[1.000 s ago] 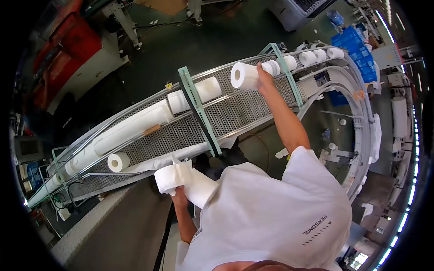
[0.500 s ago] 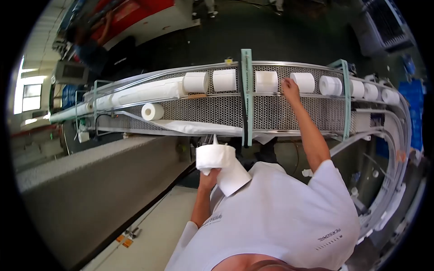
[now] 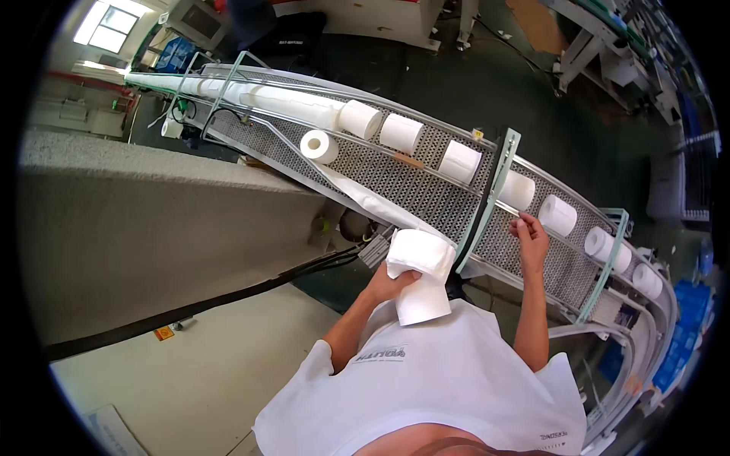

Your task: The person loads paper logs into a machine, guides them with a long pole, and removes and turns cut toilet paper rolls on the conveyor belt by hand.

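My left hand [image 3: 394,284] grips a white toilet paper roll [image 3: 420,253] in front of my shirt, a loose sheet [image 3: 423,300] hanging from it. Over the near lane of the conveyor, my right hand [image 3: 531,237] has loosely bent fingers, with nothing visible in them. Its fingertips are by the middle rail, just below a toilet paper roll [image 3: 516,190] and left of another roll [image 3: 557,215]. More rolls stand in line along the far lane, among them one roll [image 3: 459,161] left of the green crossbar. A single roll [image 3: 318,146] lies in the near lane.
A green crossbar [image 3: 493,194] spans the conveyor [image 3: 426,194], and a second green frame [image 3: 606,266] stands farther right. A long white strip [image 3: 372,199] lies along the near edge. A concrete wall [image 3: 167,197] borders the left. Blue crates [image 3: 688,327] are at the right.
My view has turned, so the conveyor now slants down to the right. My right hand has drawn back from a roll in the far lane. My left hand still holds its roll.
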`<state>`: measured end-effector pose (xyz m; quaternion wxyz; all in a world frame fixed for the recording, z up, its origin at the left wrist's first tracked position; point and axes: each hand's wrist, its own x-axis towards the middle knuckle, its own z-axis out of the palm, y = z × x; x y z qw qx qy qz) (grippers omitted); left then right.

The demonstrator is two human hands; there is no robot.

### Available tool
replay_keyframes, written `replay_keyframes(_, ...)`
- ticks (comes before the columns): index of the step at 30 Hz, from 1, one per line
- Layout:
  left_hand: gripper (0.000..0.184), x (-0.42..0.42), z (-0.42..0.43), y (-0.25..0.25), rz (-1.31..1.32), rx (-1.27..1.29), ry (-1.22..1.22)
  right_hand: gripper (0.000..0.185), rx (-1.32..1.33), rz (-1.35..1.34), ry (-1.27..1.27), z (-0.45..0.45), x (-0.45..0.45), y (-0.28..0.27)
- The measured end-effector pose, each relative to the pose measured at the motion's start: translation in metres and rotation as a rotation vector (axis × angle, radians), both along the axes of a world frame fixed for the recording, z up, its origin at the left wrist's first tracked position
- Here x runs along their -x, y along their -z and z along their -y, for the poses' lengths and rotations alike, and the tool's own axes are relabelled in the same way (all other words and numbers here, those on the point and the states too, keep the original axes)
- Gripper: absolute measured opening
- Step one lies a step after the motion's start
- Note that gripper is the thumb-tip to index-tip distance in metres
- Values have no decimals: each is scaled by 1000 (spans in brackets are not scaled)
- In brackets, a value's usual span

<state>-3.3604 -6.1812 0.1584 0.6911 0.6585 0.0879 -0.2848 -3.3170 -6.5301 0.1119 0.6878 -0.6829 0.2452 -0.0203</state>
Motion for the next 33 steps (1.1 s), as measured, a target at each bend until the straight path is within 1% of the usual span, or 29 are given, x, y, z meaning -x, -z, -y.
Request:
replay_keyframes(3, 31, -12, -7, -2, -3, 18, 31, 24, -20, 55, -109, -31, -10, -22)
replay_keyframes(8, 32, -23, -13, -11, -14, -13, 107, 25, -71, 70, -222, -66, 0, -29)
replay_keyframes(11, 33, -31, -14, -9, 21, 51, 148, 26, -75, 34, -202, -80, 15, -31)
replay_keyframes(12, 33, -34, -14, -12, 17, 64, 159, 26, -116, 31, -184, -83, 20, -31)
replay_keyframes(14, 34, -41, -15, -21, 15, 97, 164, 26, -73, 6, -190, -93, 22, -27)
replay_keyframes(15, 36, -44, -18, -17, 49, 109, 198, 26, -46, -2, -208, -98, 13, -26)
replay_keyframes(17, 39, -45, -28, -6, 120, 120, 240, 29, 147, 72, -362, -133, -34, -53)
replay_keyframes(18, 41, -43, -37, -11, 154, 104, 215, 29, 223, 179, -485, -160, -68, -70)
replay_keyframes(19, 41, -34, -48, -1, 223, 164, 145, 34, 239, 302, -582, -191, -106, -77)
replay_keyframes(21, 42, -9, -76, 28, 289, 204, -2, 33, 246, 470, -785, -273, -193, -68)
replay_keyframes(22, 44, 4, -89, 35, 331, 185, -63, 33, 357, 485, -891, -318, -233, -80)
replay_keyframes(23, 45, 16, -101, 42, 373, 166, -123, 36, 486, 610, -924, -367, -280, -51)
replay_keyframes(24, 44, 34, -110, 52, 319, 155, -231, 43, 595, 618, -1037, -415, -319, -49)
replay_keyframes(25, 43, 49, -114, 62, 268, 145, -335, 50, 789, 682, -1077, -463, -364, -18)
replay_keyframes(26, 42, 63, -119, 65, 205, 148, -408, 53, 934, 707, -1080, -506, -396, -1)
replay_keyframes(28, 39, 87, -125, 75, 70, 122, -549, 55, 1135, 585, -1175, -580, -447, 27)
replay_keyframes(29, 38, 100, -126, 90, -1, 97, -610, 57, 1218, 523, -1201, -608, -463, 41)
replay_keyframes(31, 37, 149, -111, 152, -54, 194, -784, 56, 1265, 482, -1179, -649, -476, 78)
replay_keyframes(32, 36, 142, -127, 164, -52, 176, -803, 42, 1276, 507, -1153, -664, -479, 89)
replay_keyframes(33, 36, 142, -134, 173, -60, 166, -822, 36, 1219, 589, -1113, -672, -482, 101)
